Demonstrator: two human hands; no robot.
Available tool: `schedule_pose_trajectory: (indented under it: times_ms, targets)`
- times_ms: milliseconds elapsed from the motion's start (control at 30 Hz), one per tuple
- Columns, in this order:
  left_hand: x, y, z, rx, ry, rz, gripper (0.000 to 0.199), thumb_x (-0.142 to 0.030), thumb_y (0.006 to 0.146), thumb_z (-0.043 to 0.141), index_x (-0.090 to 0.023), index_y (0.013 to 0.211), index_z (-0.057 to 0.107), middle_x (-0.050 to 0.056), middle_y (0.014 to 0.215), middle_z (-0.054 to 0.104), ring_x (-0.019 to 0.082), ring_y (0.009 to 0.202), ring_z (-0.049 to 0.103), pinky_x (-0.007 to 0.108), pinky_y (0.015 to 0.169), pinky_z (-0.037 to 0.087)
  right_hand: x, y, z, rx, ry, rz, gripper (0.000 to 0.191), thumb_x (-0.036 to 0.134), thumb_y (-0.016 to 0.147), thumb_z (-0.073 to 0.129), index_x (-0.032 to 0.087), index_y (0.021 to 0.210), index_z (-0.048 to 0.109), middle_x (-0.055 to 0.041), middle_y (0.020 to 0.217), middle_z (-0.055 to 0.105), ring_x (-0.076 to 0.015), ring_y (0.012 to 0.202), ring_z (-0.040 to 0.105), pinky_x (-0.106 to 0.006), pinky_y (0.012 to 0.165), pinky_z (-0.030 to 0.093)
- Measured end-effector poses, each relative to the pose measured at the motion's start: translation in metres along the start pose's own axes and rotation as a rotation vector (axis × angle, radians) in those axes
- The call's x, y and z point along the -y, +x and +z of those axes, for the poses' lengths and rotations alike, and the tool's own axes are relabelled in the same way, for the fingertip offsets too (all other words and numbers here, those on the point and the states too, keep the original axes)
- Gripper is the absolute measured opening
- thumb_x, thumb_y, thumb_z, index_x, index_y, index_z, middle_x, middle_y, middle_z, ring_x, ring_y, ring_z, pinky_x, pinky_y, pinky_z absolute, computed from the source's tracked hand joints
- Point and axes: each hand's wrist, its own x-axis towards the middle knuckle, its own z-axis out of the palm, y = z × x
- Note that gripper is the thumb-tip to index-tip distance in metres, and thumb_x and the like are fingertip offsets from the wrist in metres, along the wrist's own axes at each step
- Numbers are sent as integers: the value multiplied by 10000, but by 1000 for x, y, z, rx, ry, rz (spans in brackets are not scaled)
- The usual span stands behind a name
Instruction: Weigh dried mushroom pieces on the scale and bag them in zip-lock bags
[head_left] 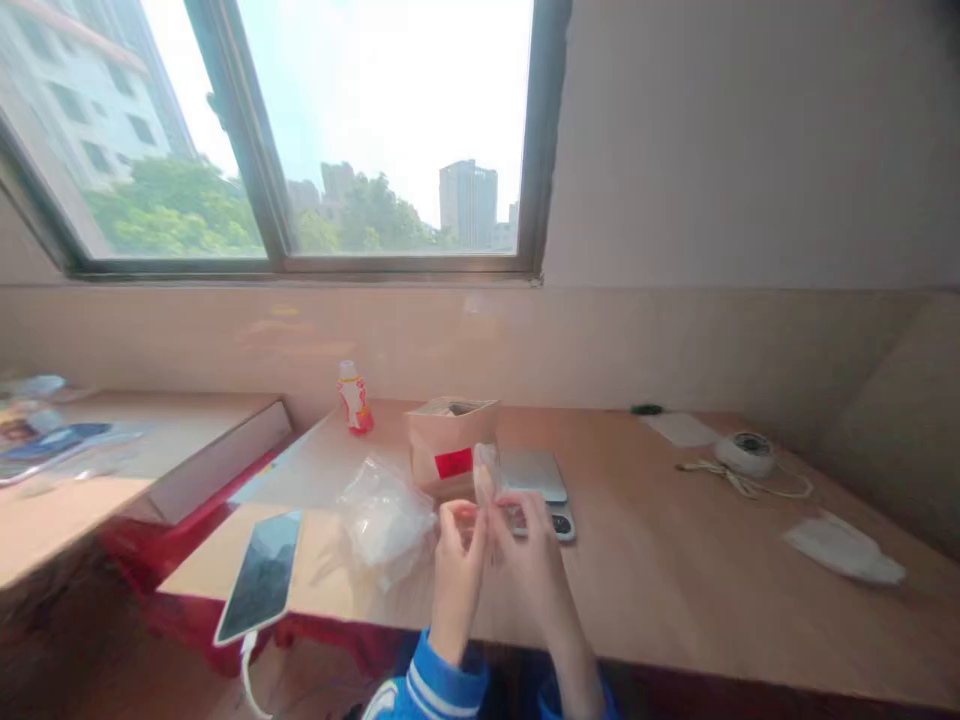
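My left hand (459, 555) and my right hand (531, 545) meet in front of me, fingers pinched together. Between them they grip a small clear plastic bag (487, 470) that stands upright, with something pale brown inside that I cannot make out. Just behind it is an open-topped brown paper bag (431, 450) with a red label. A flat kitchen scale (544, 478) with a silver top lies behind my right hand, partly covered by it. Left of my left hand, a crumpled clear plastic bag (382, 515) rests on the table.
On the table (660, 600), a phone (262, 570) with a white cable lies at the left edge. A bottle (354, 398) stands at the back. To the right are a round white device (745, 455) with a cord and a white packet (845, 547). Another table (187, 430) stands left.
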Motion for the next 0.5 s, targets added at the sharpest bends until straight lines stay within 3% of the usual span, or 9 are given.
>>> schedule_pose_trajectory:
  times_ms: [233, 400, 500]
  targets:
    - [1, 3, -3, 100, 55, 71, 257, -439, 872, 445, -204, 873, 547, 55, 889, 620, 222, 863, 610, 384, 837, 465, 1, 5, 3, 77, 73, -20, 64, 231, 823, 569, 205, 815, 628, -42, 882, 607, -197, 843, 599, -318, 771, 491]
    - [5, 4, -9, -24, 195, 174, 165, -334, 844, 487, -213, 840, 598, 56, 939, 559, 230, 950, 561, 410, 923, 413, 1, 4, 5, 88, 50, -15, 77, 221, 820, 553, 203, 777, 613, -38, 847, 609, -196, 824, 592, -318, 764, 478]
    - [-1, 2, -11, 15, 291, 165, 188, -350, 845, 492, -215, 753, 587, 31, 849, 530, 211, 850, 546, 368, 834, 424, -3, 2, 3, 50, 23, -19, 106, 247, 818, 552, 198, 742, 607, -38, 819, 605, -197, 801, 590, -322, 761, 471]
